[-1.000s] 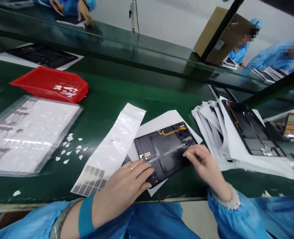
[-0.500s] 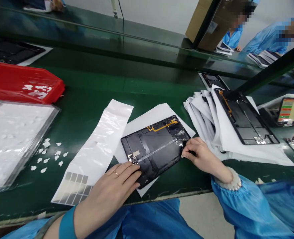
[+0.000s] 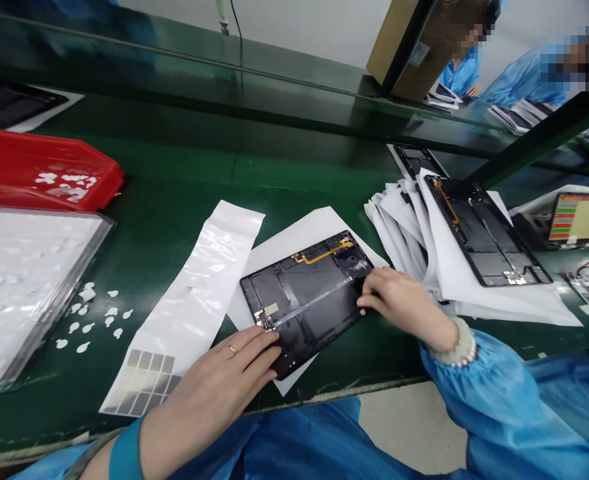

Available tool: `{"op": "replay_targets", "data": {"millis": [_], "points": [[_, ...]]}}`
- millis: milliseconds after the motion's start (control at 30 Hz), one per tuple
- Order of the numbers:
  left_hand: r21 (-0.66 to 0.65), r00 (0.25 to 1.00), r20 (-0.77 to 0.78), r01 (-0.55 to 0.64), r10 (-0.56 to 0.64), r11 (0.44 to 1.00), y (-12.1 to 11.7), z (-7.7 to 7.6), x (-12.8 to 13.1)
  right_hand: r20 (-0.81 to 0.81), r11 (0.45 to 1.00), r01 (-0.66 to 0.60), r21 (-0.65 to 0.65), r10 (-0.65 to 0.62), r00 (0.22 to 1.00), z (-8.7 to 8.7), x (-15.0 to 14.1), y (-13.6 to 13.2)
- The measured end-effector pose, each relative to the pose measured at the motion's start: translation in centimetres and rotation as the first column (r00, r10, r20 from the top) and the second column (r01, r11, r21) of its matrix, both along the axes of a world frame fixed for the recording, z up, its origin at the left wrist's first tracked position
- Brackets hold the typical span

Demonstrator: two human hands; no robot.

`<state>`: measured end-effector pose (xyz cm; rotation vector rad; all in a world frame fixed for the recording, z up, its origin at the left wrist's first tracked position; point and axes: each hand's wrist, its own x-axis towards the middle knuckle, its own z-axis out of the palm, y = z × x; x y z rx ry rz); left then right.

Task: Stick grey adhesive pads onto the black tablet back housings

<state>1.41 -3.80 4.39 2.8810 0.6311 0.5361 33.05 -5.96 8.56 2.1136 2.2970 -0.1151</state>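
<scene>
An opened tablet housing (image 3: 304, 300) lies on a white paper sheet (image 3: 294, 233), its dark inside facing up with an orange flex cable (image 3: 327, 252) along the far edge. My left hand (image 3: 239, 360) rests with fingers stretched flat over the near left corner of the housing. At its right edge, my right hand (image 3: 399, 300) is closed, fingertips pinched against the frame. A small pale bit shows under those fingertips; what they hold is mostly hidden. Left of the housing lies a glossy white strip (image 3: 194, 280) with grey rectangular stickers (image 3: 147, 380).
Small white tabs (image 3: 88, 327) lie scattered left of the strip, beside a clear sleeve (image 3: 29, 280) and a red tray (image 3: 39, 160). On the right, another housing (image 3: 489, 233) tops a paper-interleaved stack (image 3: 399, 220); a small lit screen (image 3: 577, 217) stands beyond. People in blue sit across.
My right hand has moved slightly up and inward over the right edge of the housing, its fingers curled more. My left hand stays on the corner. The view shifted a little.
</scene>
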Motion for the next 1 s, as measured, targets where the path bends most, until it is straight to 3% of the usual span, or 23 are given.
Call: {"op": "replay_targets", "data": {"millis": [67,133,300,467,700,767,833,900,1000], "points": [[-0.003,1.0,-0.012,0.029,-0.029,1.0,0.2,0.2,-0.2,-0.104,0.981,0.156,0.119,-0.144,0.984,-1.0,1.2,0.8],[-0.002,0.999,-0.032,0.044,-0.044,0.999,0.3,0.3,-0.4,-0.109,0.932,0.294,0.212,-0.276,0.955,-2.1,2.0,1.4],[0.063,0.999,-0.035,-0.005,0.007,0.998,-0.2,-0.5,-0.2,-0.082,0.95,0.277,0.146,-0.267,0.96,-2.8,2.1,2.3],[0.167,0.997,0.073,-0.052,0.04,0.985,-0.8,-1.7,0.0,-0.156,0.929,0.335,0.158,-0.312,0.937,-0.1,1.4,3.5],[0.243,0.994,0.097,-0.065,0.042,0.968,-1.2,-3.0,0.3,-0.591,0.902,0.393,0.181,-0.219,0.776,3.7,0.2,3.2],[0.269,0.993,0.113,-0.075,0.046,0.96,-1.3,-3.0,0.4,-0.599,0.926,0.34,0.166,-0.18,0.781,4.5,0.3,2.2],[0.289,0.99,0.135,-0.085,0.048,0.953,-1.2,-2.5,0.5,-0.542,0.916,0.321,0.24,-0.148,0.827,5.5,0.4,1.6],[0.308,0.985,0.164,-0.102,0.053,0.946,-1.0,-1.9,0.5,-0.488,0.825,0.376,0.422,-0.143,0.861,7.0,0.3,2.2],[0.321,0.984,0.165,-0.112,0.061,0.941,-0.7,-1.2,0.4,-0.416,0.567,0.407,0.716,-0.121,0.901,9.2,-0.1,6.7]]}}
